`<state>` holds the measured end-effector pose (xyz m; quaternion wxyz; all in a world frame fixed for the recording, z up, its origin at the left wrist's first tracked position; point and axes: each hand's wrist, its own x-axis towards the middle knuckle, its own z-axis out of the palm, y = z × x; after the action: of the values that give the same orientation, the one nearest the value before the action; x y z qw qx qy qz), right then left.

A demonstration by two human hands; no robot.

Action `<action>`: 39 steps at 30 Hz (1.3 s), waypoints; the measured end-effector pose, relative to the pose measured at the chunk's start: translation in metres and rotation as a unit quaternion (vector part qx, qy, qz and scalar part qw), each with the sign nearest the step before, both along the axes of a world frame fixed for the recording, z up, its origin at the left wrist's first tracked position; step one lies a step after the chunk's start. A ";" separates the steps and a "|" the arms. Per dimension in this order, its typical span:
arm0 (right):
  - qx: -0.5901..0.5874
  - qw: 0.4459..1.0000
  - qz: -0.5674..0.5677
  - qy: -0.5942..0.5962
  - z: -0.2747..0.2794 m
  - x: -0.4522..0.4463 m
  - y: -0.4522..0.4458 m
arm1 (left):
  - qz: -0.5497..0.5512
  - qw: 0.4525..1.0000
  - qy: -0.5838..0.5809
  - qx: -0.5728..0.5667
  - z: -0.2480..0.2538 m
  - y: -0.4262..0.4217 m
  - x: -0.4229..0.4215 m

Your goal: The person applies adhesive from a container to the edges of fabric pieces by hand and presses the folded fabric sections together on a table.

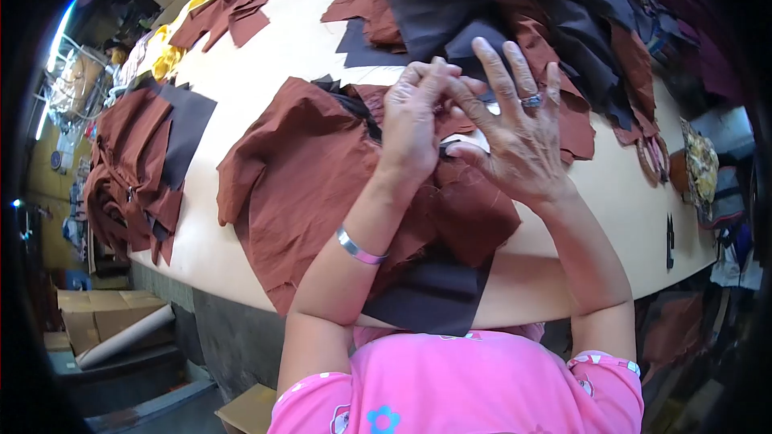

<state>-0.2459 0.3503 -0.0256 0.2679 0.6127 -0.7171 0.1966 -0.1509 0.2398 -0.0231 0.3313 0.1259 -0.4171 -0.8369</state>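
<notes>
Rust-brown cloth (297,185) with dark pieces attached lies bunched on the pale table (281,56), close to the person's body. Above it, my left hand (414,116) has its fingers bent together in a pinch near the fingertips of the other hand; what they hold, if anything, is too small to tell. My right hand (511,128) has several fingers spread upward, a ring on one of them. Its thumb and index finger point toward the left hand, with a bit of dark cloth edge by the thumb. A dark cloth piece (430,293) hangs over the table's front edge.
A large heap of dark and rust cloth (450,0) covers the back right. Another rust and dark pile (133,161) sits at the left edge. Small black snips (670,241) lie at the right. Scissors handles (653,159) show nearby. Cardboard boxes (108,317) stand below left.
</notes>
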 end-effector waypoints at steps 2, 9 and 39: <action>0.004 0.999 0.035 -0.014 -0.003 -0.003 0.000 | -0.057 0.995 0.017 0.079 -0.003 -0.008 0.004; 0.026 0.908 0.217 -0.358 -0.011 0.008 -0.003 | -0.132 0.976 0.096 0.145 -0.011 -0.016 0.005; -0.046 0.576 0.383 -0.721 0.000 0.011 -0.002 | -0.082 0.990 0.108 -0.037 -0.011 0.000 -0.002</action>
<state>-0.2347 0.3488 -0.0254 -0.4095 0.4732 -0.3623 0.6907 -0.1533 0.2401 -0.0338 0.3091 -0.0124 -0.4185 -0.8539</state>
